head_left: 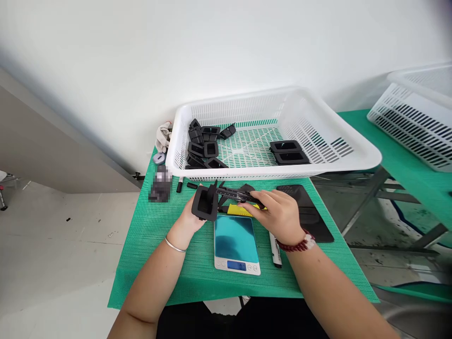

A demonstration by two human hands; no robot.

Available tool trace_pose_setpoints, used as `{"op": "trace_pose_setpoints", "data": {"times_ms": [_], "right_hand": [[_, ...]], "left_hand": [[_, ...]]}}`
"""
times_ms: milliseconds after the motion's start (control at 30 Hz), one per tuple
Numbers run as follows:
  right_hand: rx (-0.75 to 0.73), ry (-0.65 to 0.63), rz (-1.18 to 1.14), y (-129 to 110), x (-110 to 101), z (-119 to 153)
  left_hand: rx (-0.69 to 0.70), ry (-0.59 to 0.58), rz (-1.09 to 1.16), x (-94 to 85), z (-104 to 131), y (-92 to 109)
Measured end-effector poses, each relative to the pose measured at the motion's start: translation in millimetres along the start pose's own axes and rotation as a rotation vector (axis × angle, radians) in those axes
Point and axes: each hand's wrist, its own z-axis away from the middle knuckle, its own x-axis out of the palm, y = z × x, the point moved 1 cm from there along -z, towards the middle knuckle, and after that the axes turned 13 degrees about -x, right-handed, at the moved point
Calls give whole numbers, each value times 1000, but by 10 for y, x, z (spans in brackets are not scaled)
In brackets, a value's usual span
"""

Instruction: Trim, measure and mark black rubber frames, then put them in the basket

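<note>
My left hand (pixel 187 222) is closed around a black plastic frame-shaped part (pixel 198 207) with a recessed rectangular opening, held above the green mat. My right hand (pixel 280 213) grips a dark vernier caliper (pixel 231 194) by its slide, thumb and fingers pressed on it. The caliper's jaws are at the part's right edge; whether they touch it I cannot tell. Below both hands lies a digital scale (pixel 236 240) with a shiny plate and a display that seems to read 0.0. A yellow object (pixel 240 210) lies partly hidden under the caliper.
A white plastic basket (pixel 243 173) behind holds several similar black parts (pixel 211 149) at left and a few more (pixel 288 152) at right. A dark flat object (pixel 312 216), a white marker (pixel 275 252) and gloves (pixel 163 136) lie on the green mat (pixel 148 254). Another basket (pixel 416 125) stands at right.
</note>
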Motion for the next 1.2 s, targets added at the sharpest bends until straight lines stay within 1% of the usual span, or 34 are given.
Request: {"op": "trace_pose_setpoints", "data": {"times_ms": [167,333,400,467,600,667,800,967,1200], "right_hand": [[0,16,70,25,-6,22],[11,18,98,27,-15,7],[23,36,105,24,-17,3],[58,71,127,18,-21,2],[163,99,143,-12,-20,-7],[169,93,95,-32,-13,-19],[126,61,-11,-47,5,-37],[83,29,-19,-32,23,-13],[126,43,-9,-21,21,17]], "left_hand": [[-15,12,-27,31,14,3],[-6,-20,-40,56,30,24],[4,-43,-77,60,28,22],[64,-62,-145,57,20,11],[319,-135,-335,44,11,-32],[380,-179,-418,45,16,-59],[391,-177,-445,57,24,-91],[409,-196,-438,66,27,-93],[346,-205,-393,88,46,-82]]}}
